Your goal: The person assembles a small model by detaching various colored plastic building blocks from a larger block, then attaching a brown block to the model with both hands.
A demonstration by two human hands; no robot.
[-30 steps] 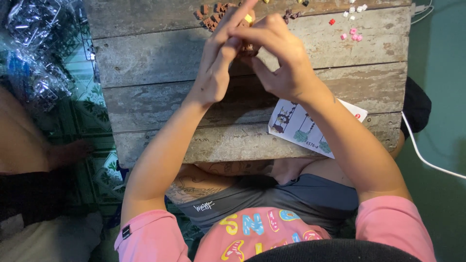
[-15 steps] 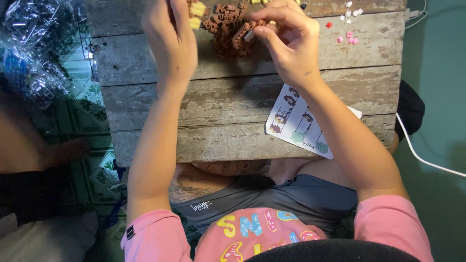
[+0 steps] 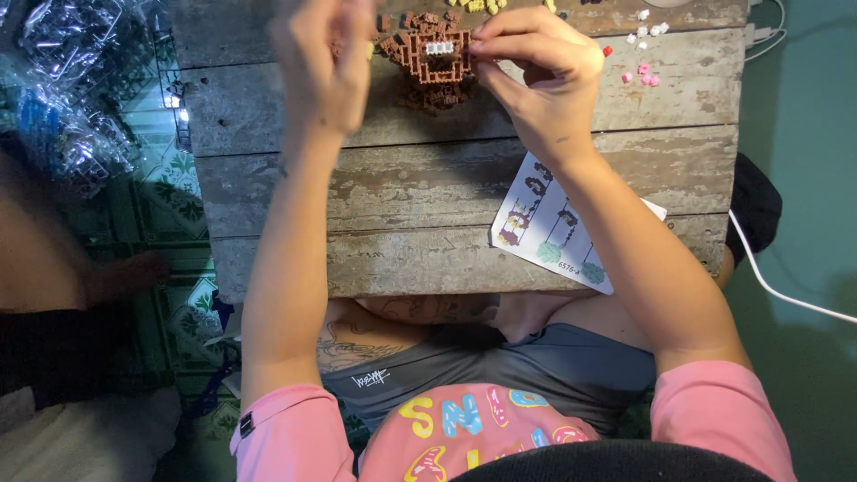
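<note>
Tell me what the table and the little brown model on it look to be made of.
Table: seemingly old wood, matt and weathered, with visible planks, grain and flaking pale paint.
Brown model: probably hard plastic bricks, slightly glossy, with studded block shapes; the right hand touches it.

A small brown brick model (image 3: 435, 61) with a white strip across its middle lies flat at the top centre of the frame, loose brown bricks (image 3: 391, 43) just left.

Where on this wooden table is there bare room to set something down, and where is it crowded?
Free: the wooden table's middle and near planks, between the left forearm and the instruction sheet. Crowded: the far edge, where both hands, left hand and right hand, flank the brown brick model, with loose pink and white bricks at far right.
</note>
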